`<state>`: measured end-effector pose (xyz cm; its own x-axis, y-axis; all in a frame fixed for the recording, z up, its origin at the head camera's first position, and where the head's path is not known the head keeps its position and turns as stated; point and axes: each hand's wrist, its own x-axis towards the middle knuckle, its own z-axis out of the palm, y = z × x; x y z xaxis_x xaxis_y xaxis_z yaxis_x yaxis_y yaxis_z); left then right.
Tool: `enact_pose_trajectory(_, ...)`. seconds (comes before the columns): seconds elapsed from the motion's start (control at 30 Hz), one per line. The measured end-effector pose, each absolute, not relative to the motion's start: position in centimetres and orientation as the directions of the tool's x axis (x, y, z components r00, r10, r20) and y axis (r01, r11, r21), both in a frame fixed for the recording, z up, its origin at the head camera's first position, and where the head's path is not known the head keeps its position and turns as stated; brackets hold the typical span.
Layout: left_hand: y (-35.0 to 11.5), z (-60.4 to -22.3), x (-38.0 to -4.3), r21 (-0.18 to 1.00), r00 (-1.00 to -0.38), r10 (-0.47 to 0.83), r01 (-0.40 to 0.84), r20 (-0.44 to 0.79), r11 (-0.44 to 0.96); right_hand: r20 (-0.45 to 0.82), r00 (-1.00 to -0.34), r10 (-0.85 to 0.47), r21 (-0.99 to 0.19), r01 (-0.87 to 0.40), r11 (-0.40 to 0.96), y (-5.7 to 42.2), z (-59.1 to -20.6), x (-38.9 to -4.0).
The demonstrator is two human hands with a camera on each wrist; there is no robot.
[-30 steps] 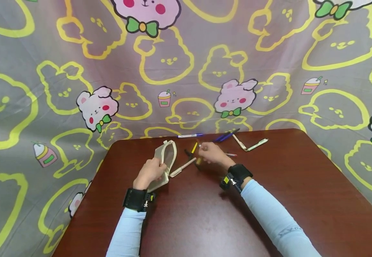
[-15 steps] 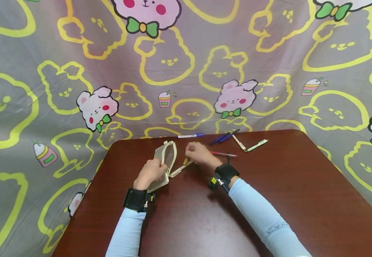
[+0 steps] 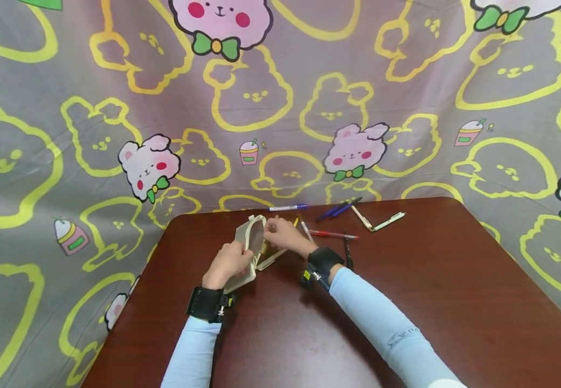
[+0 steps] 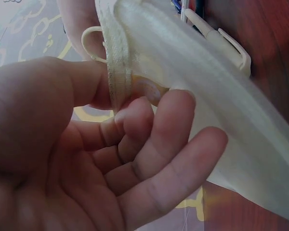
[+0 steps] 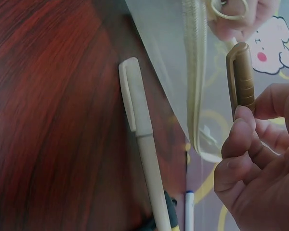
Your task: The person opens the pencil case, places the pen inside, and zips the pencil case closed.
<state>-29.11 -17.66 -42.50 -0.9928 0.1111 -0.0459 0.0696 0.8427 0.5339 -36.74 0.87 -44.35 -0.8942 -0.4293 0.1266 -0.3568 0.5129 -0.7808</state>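
Cartoon-printed curtain (image 3: 290, 99) backs a brown table (image 3: 406, 280); the left hand (image 3: 227, 264) pinches the rim of a pouch (image 4: 226, 110), likely soft and light, best held there; by its mouth, the right hand (image 3: 285, 235) pinches a gold-brown pen (image 5: 241, 77), probably stiff and smooth, best held mid-barrel, cap toward the left hand, long axis roughly alongside the zip.
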Motion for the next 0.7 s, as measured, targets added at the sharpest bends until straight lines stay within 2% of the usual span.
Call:
enact_pose_trajectory(0.4,-17.7,-42.5,-29.1,0.528,-0.990,0.134,0.089,-0.047,0.844,0.132,-0.888,-0.441,-0.754,-0.379,0.537,-1.2,-44.9,-36.2)
enact_pose_trajectory(0.7,-17.8,-42.3,-29.2,0.520,-0.990,0.137,0.102,-0.029,0.848,0.142,-0.843,-0.518,-0.717,-0.449,0.533,-1.7,-45.1,-36.2)
